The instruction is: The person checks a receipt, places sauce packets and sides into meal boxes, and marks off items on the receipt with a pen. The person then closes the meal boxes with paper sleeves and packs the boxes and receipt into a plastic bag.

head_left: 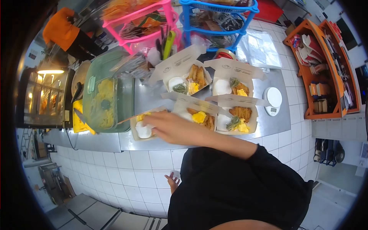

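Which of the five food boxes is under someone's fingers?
The leftmost box in the front row: the fingers of the right hand are over it, while the other four sit farther right.

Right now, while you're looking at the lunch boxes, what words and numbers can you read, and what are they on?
None can be read for sure.
Back left box lid: a printed mark and small lines, too blurred.
Back right box lid: print too, also blurred.
White scale: a little display, its digits too small.
Orange shelf: things too small to tell if they have words.
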{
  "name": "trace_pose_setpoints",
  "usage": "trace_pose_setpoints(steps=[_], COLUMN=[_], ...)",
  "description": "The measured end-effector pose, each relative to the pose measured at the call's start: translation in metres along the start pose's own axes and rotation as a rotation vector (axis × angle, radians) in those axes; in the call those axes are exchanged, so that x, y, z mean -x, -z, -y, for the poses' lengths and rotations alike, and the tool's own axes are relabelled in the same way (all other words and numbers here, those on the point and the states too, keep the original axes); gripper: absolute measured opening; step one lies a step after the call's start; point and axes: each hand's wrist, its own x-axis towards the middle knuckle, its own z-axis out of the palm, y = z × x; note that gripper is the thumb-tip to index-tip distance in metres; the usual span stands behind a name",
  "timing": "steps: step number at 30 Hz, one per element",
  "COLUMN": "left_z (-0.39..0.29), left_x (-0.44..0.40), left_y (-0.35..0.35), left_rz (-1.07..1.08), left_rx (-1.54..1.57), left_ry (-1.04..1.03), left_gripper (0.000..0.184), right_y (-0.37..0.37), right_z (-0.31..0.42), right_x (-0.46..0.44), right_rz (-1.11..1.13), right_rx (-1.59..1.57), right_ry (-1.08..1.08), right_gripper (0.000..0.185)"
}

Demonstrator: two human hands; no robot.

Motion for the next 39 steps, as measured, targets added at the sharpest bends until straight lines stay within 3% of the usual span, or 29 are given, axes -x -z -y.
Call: trace_pose_setpoints(steps=[1, 3, 5, 7, 8, 10, 12, 13, 15, 17, 19, 20, 21, 23, 30, 34, 36, 39], left_z=[0.001, -0.001, -0.015, -0.033, -0.047, -0.104, -0.202, -0.246, -0.308, -0.34, -0.352, -0.357, -0.357, -0.359, -0.352, -0.346, -0.352, -0.368], left_x=[0.0, 0.002, 0.005, 0.004, 0.004, 0.024, 0.109, 0.156, 0.228, 0.291, 0.331, 0.337, 0.352, 0.369, 0.385, 0.382, 0.379, 0.37], left_y=[0.001, 0.002, -0.003, -0.004, -0.007, -0.005, -0.037, -0.057, -0.093, -0.142, -0.177, -0.189, -0.21, -0.237, -0.264, -0.263, -0.255, -0.242], left_rz=[-0.033, -0.131, -0.337, -0.675, -0.977, -1.166, -1.089, -0.97, -0.737, -0.164, 0.289, 0.418, 0.637, 0.846, 0.837, 0.81, 0.803, 0.754], left_rx=[-0.023, -0.091, -0.174, -0.123, -0.089, 0.029, 0.121, 0.218, 0.054, 0.207, -0.028, -0.21, -0.143, -0.139, -0.272, -0.21, -0.212, -0.034], left_ry=[-0.011, -0.075, -0.289, -0.582, -0.628, -0.85, -1.079, -1.098, -1.341, -1.343, -1.341, -1.467, -1.344, -1.262, -1.278, -1.294, -1.401, -1.284], left_gripper=[0.085, 0.076, 0.06, 0.038, 0.032, 0.03, 0.032, 0.036, 0.051, 0.071, 0.102, 0.107, 0.113, 0.113, 0.101, 0.093, 0.086, 0.074], right_y=[-0.012, -0.025, -0.021, 0.01, 0.025, 0.058, 0.095, 0.112, 0.14, 0.163, 0.174, 0.174, 0.174, 0.174, 0.16, 0.153, 0.151, 0.145], right_z=[-0.002, -0.008, -0.015, 0.002, 0.002, -0.001, 0.002, 0.008, 0.014, 0.017, 0.016, 0.017, 0.019, 0.02, 0.016, 0.02, 0.026, 0.03], right_x=[-0.007, -0.008, -0.005, 0.009, 0.023, 0.051, 0.075, 0.088, 0.107, 0.121, 0.128, 0.127, 0.125, 0.123, 0.103, 0.09, 0.083, 0.072], right_rz=[0.001, -0.045, 0.045, 0.259, 0.324, 0.453, 0.491, 0.465, 0.367, 0.243, 0.1, 0.017, -0.065, -0.184, -0.377, -0.413, -0.325, -0.246], right_rx=[-0.068, 0.379, 0.417, 0.032, -0.12, -0.361, -0.503, -0.553, -0.479, -0.457, -0.506, -0.535, -0.562, -0.632, -0.747, -0.584, -0.647, -0.667], right_ry=[0.032, 0.145, 0.143, 0.017, -0.056, -0.141, -0.236, -0.317, -0.388, -0.405, -0.371, -0.367, -0.366, -0.347, -0.189, -0.205, -0.256, -0.282], right_gripper=[0.03, 0.033, 0.034, 0.032, 0.029, 0.024, 0.024, 0.024, 0.022, 0.023, 0.027, 0.029, 0.032, 0.045, 0.063, 0.07, 0.07, 0.072])
